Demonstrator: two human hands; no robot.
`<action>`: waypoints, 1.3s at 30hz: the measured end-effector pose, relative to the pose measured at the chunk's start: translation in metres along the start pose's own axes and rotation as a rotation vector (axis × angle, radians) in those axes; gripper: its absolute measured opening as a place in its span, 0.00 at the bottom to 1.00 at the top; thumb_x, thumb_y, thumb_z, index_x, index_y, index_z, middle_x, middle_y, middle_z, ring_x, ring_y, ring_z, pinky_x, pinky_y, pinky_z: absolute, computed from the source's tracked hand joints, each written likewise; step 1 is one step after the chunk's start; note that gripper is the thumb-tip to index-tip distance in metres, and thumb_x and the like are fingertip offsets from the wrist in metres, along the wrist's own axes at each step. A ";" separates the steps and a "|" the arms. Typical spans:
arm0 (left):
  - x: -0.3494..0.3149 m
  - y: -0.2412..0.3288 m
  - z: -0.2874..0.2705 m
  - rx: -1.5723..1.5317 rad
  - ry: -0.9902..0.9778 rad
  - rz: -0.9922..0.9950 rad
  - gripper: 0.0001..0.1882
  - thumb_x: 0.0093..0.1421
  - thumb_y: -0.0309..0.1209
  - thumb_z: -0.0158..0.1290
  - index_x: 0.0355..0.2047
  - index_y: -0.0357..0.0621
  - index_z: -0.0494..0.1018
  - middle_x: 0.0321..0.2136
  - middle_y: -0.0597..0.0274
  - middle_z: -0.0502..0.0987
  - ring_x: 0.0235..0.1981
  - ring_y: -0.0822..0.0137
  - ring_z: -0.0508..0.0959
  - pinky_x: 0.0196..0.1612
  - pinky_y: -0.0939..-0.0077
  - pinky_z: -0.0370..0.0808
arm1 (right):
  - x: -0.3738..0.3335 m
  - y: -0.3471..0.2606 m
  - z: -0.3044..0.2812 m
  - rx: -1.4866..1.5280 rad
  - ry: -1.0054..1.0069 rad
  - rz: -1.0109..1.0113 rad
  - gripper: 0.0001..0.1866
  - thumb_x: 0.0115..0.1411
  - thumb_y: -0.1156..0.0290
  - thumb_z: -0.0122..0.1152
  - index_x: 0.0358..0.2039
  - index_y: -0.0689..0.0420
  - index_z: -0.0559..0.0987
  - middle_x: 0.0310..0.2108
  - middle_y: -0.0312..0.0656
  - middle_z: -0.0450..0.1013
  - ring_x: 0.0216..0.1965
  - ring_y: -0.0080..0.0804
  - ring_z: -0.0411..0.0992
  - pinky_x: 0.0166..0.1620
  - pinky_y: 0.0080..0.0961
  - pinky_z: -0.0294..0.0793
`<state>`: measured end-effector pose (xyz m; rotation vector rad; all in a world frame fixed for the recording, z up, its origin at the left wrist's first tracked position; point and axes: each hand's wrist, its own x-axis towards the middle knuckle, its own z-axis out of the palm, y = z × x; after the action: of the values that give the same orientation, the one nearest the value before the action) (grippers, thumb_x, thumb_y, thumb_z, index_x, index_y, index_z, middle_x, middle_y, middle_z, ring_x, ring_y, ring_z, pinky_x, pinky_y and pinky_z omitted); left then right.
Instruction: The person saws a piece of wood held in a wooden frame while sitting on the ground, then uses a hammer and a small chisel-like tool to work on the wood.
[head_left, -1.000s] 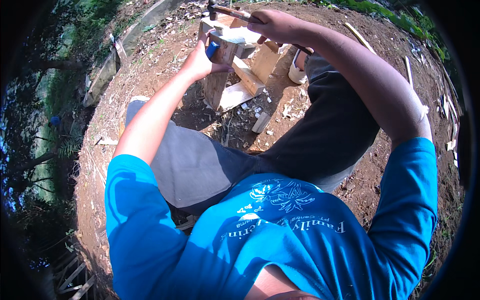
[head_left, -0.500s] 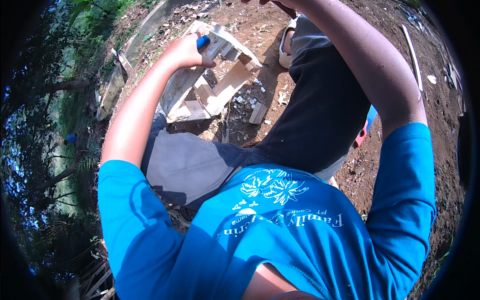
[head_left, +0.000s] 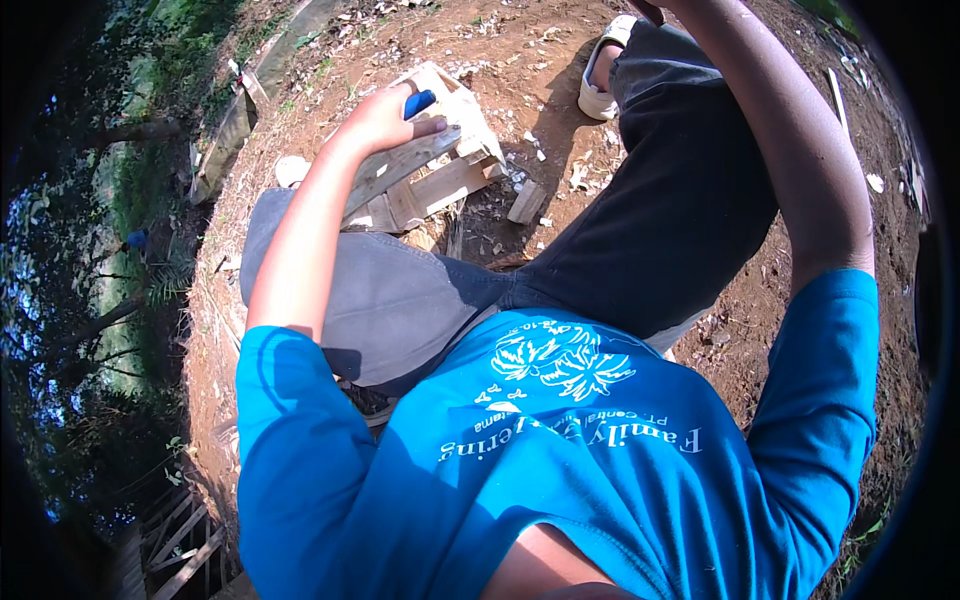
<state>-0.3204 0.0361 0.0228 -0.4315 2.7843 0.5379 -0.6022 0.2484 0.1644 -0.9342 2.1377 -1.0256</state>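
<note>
My left hand (head_left: 388,122) is closed round a short blue handle (head_left: 419,103), at the upper rim of a rough wooden frame (head_left: 447,187) of pale boards. Whatever the handle belongs to below my fingers is hidden. The frame sits tilted on the ground beyond my left thigh, with gaps between its boards. My right forearm (head_left: 775,120) reaches up past the top edge, which cuts off the hand, so its fingers do not show. A small dark rod-like end (head_left: 649,12) shows beside that wrist; I cannot make out what it is.
A loose wood block (head_left: 526,202) lies right of the frame among pale chips on brown soil. My right foot in a light shoe (head_left: 600,85) is at the top. A long board (head_left: 225,150) edges the ground at left, with greenery beyond. A thin pale stick (head_left: 838,100) lies at right.
The wooden frame has tipped and sunk lower behind my left leg, my left hand moving with it slightly right and down. My right arm has swung right, its fingers leaving the picture.
</note>
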 end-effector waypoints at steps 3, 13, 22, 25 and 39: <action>0.022 0.022 -0.046 -0.436 0.407 0.100 0.20 0.66 0.50 0.59 0.44 0.47 0.80 0.31 0.59 0.82 0.35 0.70 0.81 0.41 0.72 0.77 | -0.004 -0.003 -0.002 -0.061 0.002 0.029 0.17 0.72 0.59 0.53 0.49 0.60 0.76 0.43 0.42 0.79 0.40 0.31 0.81 0.39 0.29 0.82; 0.053 0.073 -0.046 -1.132 0.655 0.315 0.15 0.71 0.38 0.55 0.30 0.41 0.74 0.22 0.65 0.77 0.23 0.73 0.77 0.27 0.73 0.73 | -0.027 -0.021 0.008 0.021 0.023 -0.016 0.16 0.73 0.60 0.54 0.52 0.58 0.74 0.41 0.40 0.75 0.39 0.29 0.78 0.40 0.30 0.81; 0.071 0.079 -0.041 -1.082 0.560 0.425 0.15 0.71 0.39 0.55 0.29 0.46 0.71 0.20 0.73 0.69 0.23 0.78 0.69 0.27 0.76 0.68 | -0.027 -0.031 0.014 -0.039 0.068 0.102 0.12 0.72 0.61 0.57 0.35 0.56 0.74 0.21 0.30 0.66 0.16 0.17 0.61 0.20 0.22 0.61; 0.074 0.083 -0.038 -1.079 0.530 0.403 0.16 0.71 0.39 0.56 0.26 0.47 0.70 0.19 0.74 0.67 0.22 0.79 0.67 0.27 0.75 0.66 | -0.030 -0.028 0.009 0.014 0.067 0.068 0.11 0.72 0.62 0.57 0.35 0.56 0.74 0.21 0.30 0.64 0.17 0.17 0.60 0.20 0.21 0.61; 0.087 0.083 -0.038 -0.902 0.552 0.399 0.17 0.69 0.39 0.59 0.26 0.43 0.72 0.19 0.73 0.69 0.24 0.76 0.68 0.30 0.72 0.66 | -0.044 -0.038 0.012 0.016 0.069 0.078 0.10 0.73 0.63 0.56 0.42 0.56 0.75 0.21 0.28 0.63 0.16 0.15 0.58 0.19 0.19 0.59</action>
<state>-0.4356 0.0740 0.0556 -0.1898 2.9637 2.0637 -0.5550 0.2607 0.1979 -0.8122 2.2013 -1.0488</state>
